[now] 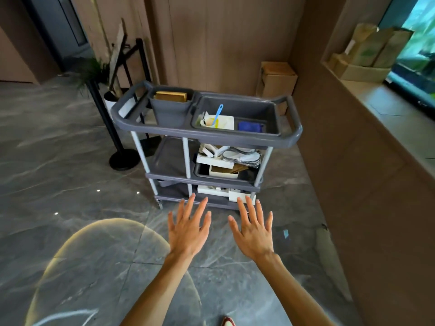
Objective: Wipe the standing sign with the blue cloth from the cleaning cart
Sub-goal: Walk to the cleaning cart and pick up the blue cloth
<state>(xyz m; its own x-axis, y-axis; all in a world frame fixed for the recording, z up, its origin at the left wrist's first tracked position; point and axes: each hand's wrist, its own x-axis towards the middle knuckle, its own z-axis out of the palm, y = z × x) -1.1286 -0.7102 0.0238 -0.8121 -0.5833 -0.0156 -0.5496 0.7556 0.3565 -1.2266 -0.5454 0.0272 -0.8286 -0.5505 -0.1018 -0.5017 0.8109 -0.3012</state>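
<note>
A folded blue cloth (250, 126) lies in the right tray on top of the grey three-shelf cleaning cart (292, 135), beside a white cup with a blue-handled tool. A black standing sign (110, 118) on a round base stands at the cart's left, leaning back toward the wall. My left hand (188, 228) and my right hand (254, 231) are stretched out side by side in front of the cart's bottom shelf, palms down, fingers spread, holding nothing. Both are well short of the cloth.
The cart's lower shelves hold white boxes and slippers. A grey bin (170, 108) with brown boards sits top left on the cart. A cardboard box (277, 81) stands behind by the wooden wall. A ledge (381, 107) with paper bags runs along the right. Grey marble floor (58, 161).
</note>
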